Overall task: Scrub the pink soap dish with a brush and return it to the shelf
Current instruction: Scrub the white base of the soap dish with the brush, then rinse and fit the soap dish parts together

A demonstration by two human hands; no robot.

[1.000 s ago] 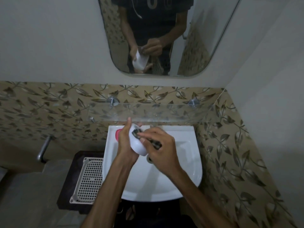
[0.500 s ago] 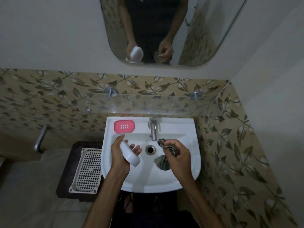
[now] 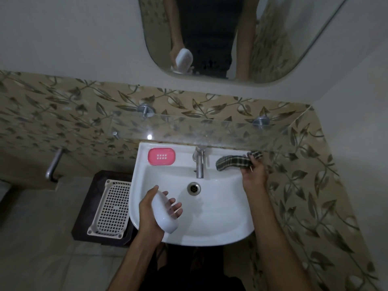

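Left hand (image 3: 156, 208) cupping a white oval dish base (image 3: 164, 213), right hand (image 3: 254, 174) pinching a checked cloth (image 3: 234, 162) on the white basin (image 3: 210, 232) rim; pink perforated soap-dish tray (image 3: 161, 156) awaits refitting, then shelving

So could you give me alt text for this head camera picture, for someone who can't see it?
Over a white sink, the person's left hand holds a white oval soap dish part, while the right hand grips a checked cloth lying on the sink's back ledge. A pink soap dish tray sits on the ledge left of the tap.
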